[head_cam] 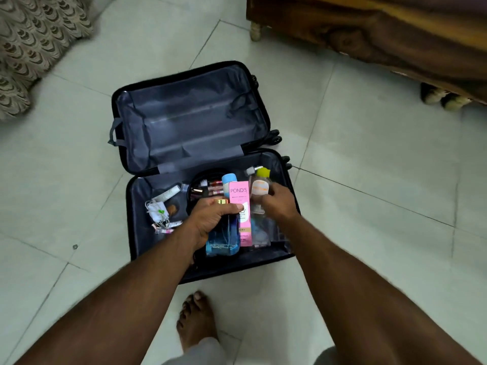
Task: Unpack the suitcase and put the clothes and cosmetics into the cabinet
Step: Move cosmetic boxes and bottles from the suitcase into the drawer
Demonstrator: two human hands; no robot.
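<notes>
A black suitcase [147,248] lies open on the tiled floor; its far half is empty grey lining. The near half holds cosmetics. My left hand [210,219] is shut on a blue perfume bottle [222,243] with a gold cap, and its thumb presses a pink Pond's box [241,204] against it. My right hand [276,202] grips a clear bottle with a yellow-green cap [261,184]. A light blue capped tube [228,179] stands behind the box. A round black pouch of lipsticks [204,187] sits left of it.
White cables and small items [158,213] lie in the suitcase's left corner. A carved wooden furniture piece [369,32] stands at the far right, a patterned fabric [29,48] at the far left. My bare foot [196,317] rests on the floor just before the suitcase.
</notes>
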